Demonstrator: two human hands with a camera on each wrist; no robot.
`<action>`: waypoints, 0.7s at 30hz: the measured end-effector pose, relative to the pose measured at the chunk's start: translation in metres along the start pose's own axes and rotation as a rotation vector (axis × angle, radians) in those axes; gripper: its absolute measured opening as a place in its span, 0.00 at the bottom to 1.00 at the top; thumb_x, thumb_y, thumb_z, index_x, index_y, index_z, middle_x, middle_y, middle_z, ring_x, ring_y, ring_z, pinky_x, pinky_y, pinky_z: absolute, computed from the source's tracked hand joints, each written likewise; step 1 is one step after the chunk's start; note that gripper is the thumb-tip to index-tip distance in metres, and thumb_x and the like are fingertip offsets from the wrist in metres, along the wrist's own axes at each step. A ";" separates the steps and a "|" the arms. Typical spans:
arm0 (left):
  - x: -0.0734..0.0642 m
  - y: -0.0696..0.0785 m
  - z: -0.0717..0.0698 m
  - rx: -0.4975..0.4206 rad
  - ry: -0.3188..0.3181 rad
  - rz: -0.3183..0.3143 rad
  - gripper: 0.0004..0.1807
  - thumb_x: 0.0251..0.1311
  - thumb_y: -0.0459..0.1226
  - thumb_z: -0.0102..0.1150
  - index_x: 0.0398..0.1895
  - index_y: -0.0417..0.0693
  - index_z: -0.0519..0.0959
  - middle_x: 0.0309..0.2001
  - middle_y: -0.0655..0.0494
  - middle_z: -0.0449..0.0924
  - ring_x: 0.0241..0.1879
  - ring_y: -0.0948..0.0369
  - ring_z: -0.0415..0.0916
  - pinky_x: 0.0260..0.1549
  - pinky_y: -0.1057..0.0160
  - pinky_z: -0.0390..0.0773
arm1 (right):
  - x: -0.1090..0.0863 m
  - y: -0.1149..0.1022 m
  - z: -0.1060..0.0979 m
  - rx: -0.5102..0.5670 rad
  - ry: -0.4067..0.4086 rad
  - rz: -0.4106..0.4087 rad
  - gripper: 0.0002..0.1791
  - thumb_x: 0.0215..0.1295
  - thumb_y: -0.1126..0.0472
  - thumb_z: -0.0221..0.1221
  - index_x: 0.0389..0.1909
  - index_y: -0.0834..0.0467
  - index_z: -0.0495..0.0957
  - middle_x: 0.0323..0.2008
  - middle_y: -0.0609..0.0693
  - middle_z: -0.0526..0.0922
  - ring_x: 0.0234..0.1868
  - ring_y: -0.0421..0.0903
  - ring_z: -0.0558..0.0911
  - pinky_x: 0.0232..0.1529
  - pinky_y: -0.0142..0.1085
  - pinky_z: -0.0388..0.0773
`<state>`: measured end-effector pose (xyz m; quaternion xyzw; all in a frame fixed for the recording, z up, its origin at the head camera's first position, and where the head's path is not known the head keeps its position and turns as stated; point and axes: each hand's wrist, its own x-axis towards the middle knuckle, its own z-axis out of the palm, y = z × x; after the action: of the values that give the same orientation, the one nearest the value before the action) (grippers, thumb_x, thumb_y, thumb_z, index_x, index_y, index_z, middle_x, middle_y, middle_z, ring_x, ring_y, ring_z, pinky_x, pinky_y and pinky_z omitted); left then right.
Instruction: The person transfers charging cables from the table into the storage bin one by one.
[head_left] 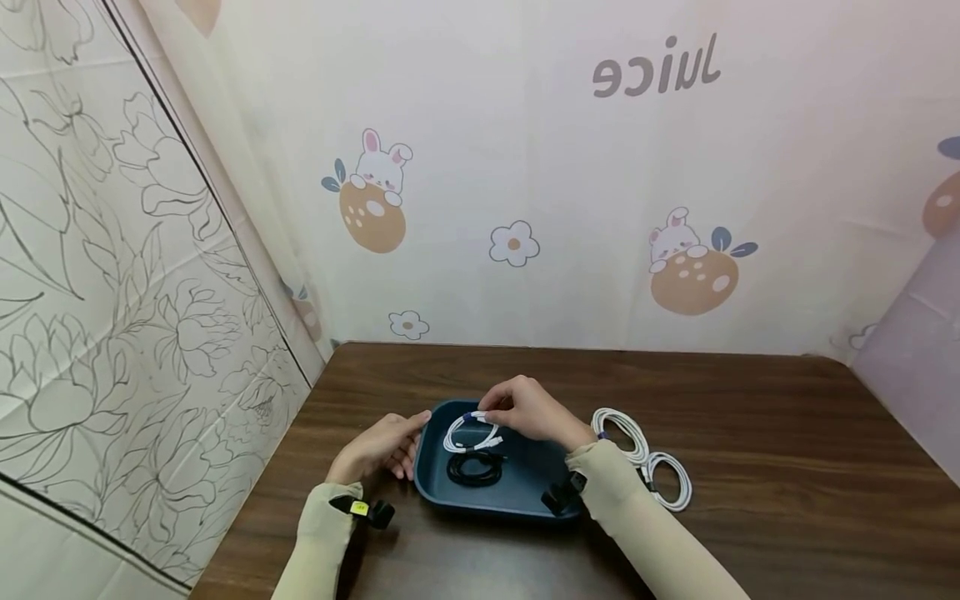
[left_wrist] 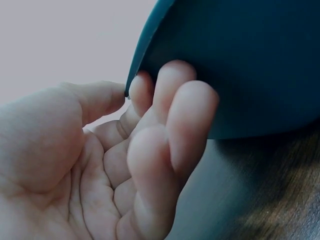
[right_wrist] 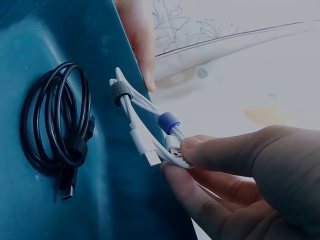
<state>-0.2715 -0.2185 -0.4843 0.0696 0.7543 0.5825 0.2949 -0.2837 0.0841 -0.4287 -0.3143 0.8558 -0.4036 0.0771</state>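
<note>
My right hand (head_left: pixel 532 410) pinches a coiled white USB cable (head_left: pixel 450 440) between thumb and fingers, over the left part of a dark blue tray (head_left: pixel 525 492). In the right wrist view a blue strap (right_wrist: pixel 169 122) and a grey strap (right_wrist: pixel 120 93) bind this coil, and its metal plug (right_wrist: pixel 152 158) shows. A coiled black cable (head_left: pixel 475 480) lies on the tray's floor, just nearer me than the white one. At the tray's left end, my left hand (head_left: pixel 384 446) grips the rim, thumb at the edge and fingertips against the outer wall (left_wrist: pixel 250 70).
Two more white cable coils (head_left: pixel 633 429) lie on the brown wooden table (head_left: pixel 787 450), right of the tray and beside my right forearm. A patterned curtain (head_left: pixel 465 183) hangs behind the table. Another drawn-flower sheet (head_left: pixel 135 292) closes off the left side.
</note>
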 end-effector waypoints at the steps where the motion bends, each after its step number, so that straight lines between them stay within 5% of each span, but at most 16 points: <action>1: 0.000 0.000 0.000 0.000 -0.001 -0.001 0.34 0.75 0.62 0.46 0.22 0.46 0.79 0.19 0.55 0.81 0.16 0.63 0.79 0.17 0.67 0.79 | 0.001 0.000 0.000 -0.001 -0.004 -0.001 0.06 0.69 0.65 0.65 0.44 0.57 0.88 0.39 0.48 0.89 0.36 0.40 0.81 0.37 0.31 0.80; 21: -0.001 0.002 0.001 -0.007 -0.001 -0.007 0.34 0.76 0.61 0.45 0.21 0.46 0.79 0.18 0.55 0.81 0.15 0.63 0.78 0.16 0.67 0.79 | 0.005 -0.001 0.003 -0.070 -0.122 -0.005 0.08 0.70 0.68 0.63 0.47 0.59 0.87 0.43 0.52 0.89 0.40 0.41 0.85 0.41 0.34 0.84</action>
<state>-0.2706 -0.2173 -0.4819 0.0663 0.7522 0.5841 0.2977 -0.2863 0.0785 -0.4298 -0.3427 0.8623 -0.3539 0.1170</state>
